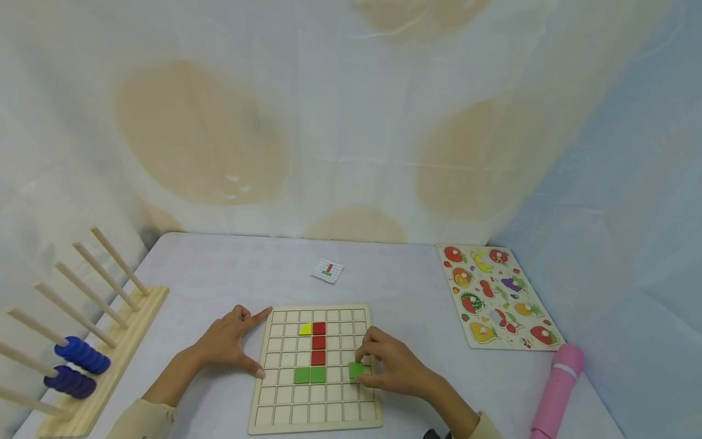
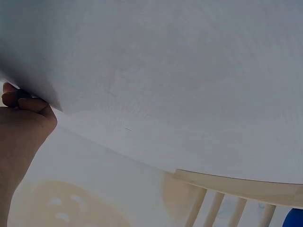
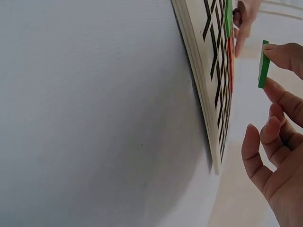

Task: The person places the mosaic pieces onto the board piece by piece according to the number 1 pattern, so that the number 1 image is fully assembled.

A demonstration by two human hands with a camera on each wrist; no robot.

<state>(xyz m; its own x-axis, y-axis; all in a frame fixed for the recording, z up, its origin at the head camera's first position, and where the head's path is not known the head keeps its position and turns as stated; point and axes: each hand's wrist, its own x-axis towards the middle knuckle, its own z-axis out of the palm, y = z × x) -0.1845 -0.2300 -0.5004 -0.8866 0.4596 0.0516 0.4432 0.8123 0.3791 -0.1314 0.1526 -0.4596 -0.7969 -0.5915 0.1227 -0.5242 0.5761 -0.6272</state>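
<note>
A wooden grid board lies in front of me. My left hand is at its left edge, thumb and forefinger spread apart with their tips at the rim. My right hand pinches a green square tile between thumb and forefinger, above the right part of the grid. In the right wrist view the tile is raised off the board. Two green tiles sit side by side in the grid, a column of red tiles above the right one. A yellow tile with a slanted corner adjoins the top red tile.
Behind the board lies a small pattern card with a similar coloured figure. A wooden peg stand with blue beads is at the left. On the right are a fruit puzzle board and a pink cylindrical object.
</note>
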